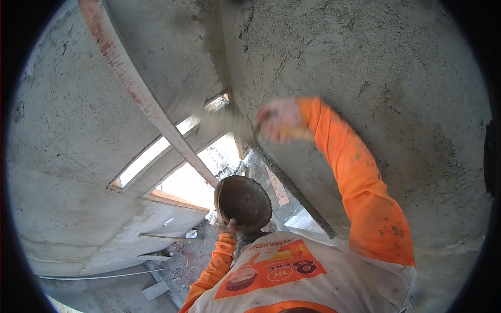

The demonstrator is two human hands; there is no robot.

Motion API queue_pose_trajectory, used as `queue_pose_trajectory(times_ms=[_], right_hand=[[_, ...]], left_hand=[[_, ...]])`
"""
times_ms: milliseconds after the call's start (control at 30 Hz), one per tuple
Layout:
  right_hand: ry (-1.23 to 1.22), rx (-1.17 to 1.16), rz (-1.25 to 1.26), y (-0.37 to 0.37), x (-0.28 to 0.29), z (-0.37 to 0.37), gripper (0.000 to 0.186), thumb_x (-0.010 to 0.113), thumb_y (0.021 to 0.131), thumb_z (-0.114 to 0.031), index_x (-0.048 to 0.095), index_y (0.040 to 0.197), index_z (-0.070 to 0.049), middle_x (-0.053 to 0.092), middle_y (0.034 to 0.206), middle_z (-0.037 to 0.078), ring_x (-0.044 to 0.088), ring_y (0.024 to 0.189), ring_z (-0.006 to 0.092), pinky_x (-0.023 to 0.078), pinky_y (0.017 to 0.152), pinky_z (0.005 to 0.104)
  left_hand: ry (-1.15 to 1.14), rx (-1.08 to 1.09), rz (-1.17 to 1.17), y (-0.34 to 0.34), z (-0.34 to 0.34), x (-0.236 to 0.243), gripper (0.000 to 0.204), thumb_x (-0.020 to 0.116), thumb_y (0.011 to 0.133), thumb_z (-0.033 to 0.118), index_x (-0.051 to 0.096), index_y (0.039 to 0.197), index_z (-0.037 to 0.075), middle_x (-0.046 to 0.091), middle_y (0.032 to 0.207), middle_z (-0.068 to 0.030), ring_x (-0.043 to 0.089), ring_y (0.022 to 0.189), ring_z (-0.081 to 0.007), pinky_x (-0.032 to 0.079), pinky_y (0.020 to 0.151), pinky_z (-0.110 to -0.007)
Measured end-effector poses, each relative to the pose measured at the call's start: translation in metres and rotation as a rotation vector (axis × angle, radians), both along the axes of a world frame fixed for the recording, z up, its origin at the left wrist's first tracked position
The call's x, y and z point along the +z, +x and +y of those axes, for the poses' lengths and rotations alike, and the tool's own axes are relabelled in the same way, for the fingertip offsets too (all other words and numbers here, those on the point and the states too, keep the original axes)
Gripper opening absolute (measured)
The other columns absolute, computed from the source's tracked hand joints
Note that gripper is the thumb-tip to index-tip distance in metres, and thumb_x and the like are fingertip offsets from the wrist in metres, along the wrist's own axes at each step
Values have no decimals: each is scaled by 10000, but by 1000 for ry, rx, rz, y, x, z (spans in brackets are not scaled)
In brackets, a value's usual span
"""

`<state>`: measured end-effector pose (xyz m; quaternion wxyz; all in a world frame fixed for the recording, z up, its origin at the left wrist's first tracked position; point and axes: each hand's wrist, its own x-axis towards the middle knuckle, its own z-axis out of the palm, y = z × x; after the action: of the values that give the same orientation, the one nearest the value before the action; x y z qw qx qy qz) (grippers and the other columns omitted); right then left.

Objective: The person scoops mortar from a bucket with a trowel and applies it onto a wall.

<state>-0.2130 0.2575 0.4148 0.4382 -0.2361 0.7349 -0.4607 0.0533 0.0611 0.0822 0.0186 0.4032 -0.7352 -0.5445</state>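
My right hand (279,117), smeared by motion, is raised at the wall corner, gripping the yellowish handle of what looks like a trowel (224,122); its blade is a grey blur reaching left across the narrow openings. My left hand (228,226) holds a dark, round mortar bowl (243,202) by its rim, low at the centre of the view. The bowl is tilted, showing its grey-caked inside. Rough grey plaster (391,94) covers the wall to the right of my raised hand.
A long reddish-stained board (130,78) slants down toward the bowl. Bright openings with wooden frames (175,198) pierce the left wall (68,151). A rough-edged strip (308,208) runs down right of the bowl. Rubble, a thin rod (169,237) and offcuts (155,289) lie below at left.
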Motion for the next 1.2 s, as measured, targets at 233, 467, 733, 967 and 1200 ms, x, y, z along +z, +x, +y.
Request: queue_pose_trajectory(times_ms=[233, 467, 733, 967, 1200], right_hand=[[-399, -1211, 826, 15, 15, 17, 388, 520, 778, -352, 534, 826, 33, 545, 626, 79, 524, 499, 125, 427, 463, 259], [513, 60, 602, 95, -214, 49, 257, 518, 704, -156, 514, 936, -46, 556, 805, 149, 563, 776, 242, 443, 705, 347], [731, 437, 643, 172, -381, 16, 318, 559, 674, -218, 535, 951, -65, 556, 914, 179, 532, 904, 319, 436, 770, 377], [411, 34, 463, 175, -317, 62, 269, 573, 679, -237, 528, 897, -87, 567, 717, 140, 571, 719, 300, 458, 655, 379], [640, -241, 766, 126, -283, 55, 256, 588, 672, -230, 533, 846, -51, 554, 830, 150, 534, 805, 329, 427, 705, 410]], left_hand=[[146, 123, 93, 9, 1, 10, 234, 576, 619, 158, 576, 731, -47, 567, 627, -72, 517, 523, -156, 428, 503, -283], [73, -47, 131, 9, 11, 37, 194, 565, 663, 148, 576, 731, -34, 561, 631, -60, 517, 540, -143, 429, 504, -287], [-305, -303, 48, 19, 21, 0, 390, 582, 660, 330, 561, 726, -54, 554, 614, -169, 539, 577, -250, 432, 555, -360], [151, -50, 157, 0, 9, 3, 247, 587, 651, 211, 554, 632, -33, 516, 517, -68, 486, 481, -120, 400, 467, -308], [82, -63, 69, -3, 1, -19, 376, 576, 643, 273, 562, 724, -95, 567, 633, -126, 537, 589, -206, 425, 534, -334]])
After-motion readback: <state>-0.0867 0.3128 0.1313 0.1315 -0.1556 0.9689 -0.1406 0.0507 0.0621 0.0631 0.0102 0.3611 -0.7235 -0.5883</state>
